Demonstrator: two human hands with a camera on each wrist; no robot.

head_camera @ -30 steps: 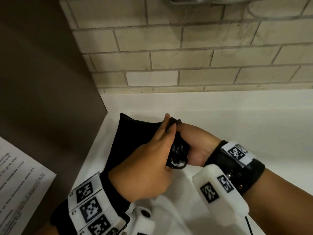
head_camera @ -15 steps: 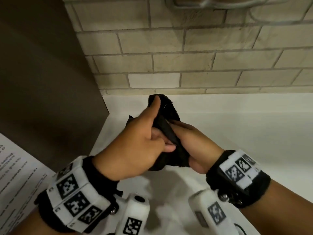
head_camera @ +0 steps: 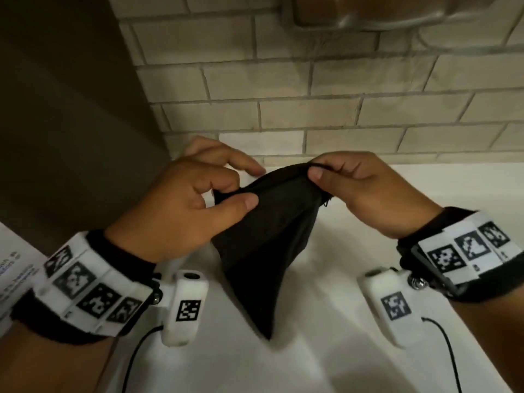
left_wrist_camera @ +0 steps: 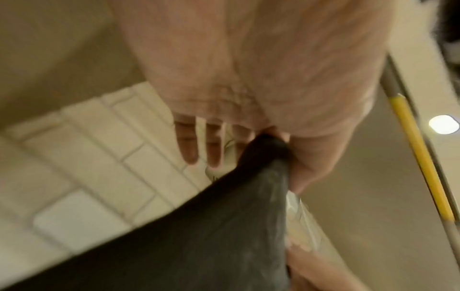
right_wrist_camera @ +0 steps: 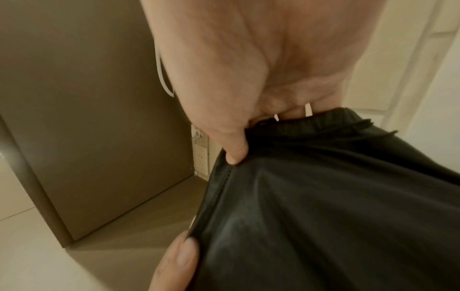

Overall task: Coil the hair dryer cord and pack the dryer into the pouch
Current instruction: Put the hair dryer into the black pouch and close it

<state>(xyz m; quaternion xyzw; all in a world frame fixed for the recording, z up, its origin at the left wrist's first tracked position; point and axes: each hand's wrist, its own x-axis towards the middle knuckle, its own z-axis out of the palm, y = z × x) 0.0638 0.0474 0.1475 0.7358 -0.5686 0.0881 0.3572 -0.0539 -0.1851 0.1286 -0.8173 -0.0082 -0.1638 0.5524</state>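
Observation:
A black fabric pouch (head_camera: 266, 245) hangs in the air between my two hands, above the white counter (head_camera: 326, 350). My left hand (head_camera: 238, 198) pinches the left side of its top rim between thumb and curled fingers. My right hand (head_camera: 317, 173) pinches the right side of the rim, where a thin black drawstring (head_camera: 321, 165) runs. The left wrist view shows the pouch (left_wrist_camera: 199, 226) gripped at my thumb, and the right wrist view shows the pouch (right_wrist_camera: 323, 196) under my thumb. The pouch tapers to a point at the bottom. No hair dryer or cord shows in any view.
A beige brick wall (head_camera: 340, 95) rises behind the counter. A dark brown panel (head_camera: 71, 109) stands at the left. A printed white sheet (head_camera: 14, 268) lies at the far left. A wall socket (right_wrist_camera: 200, 155) shows beside the brown panel.
My hands were together around the bunched pouch. They have moved apart and lifted it, stretching the pouch's top rim between them.

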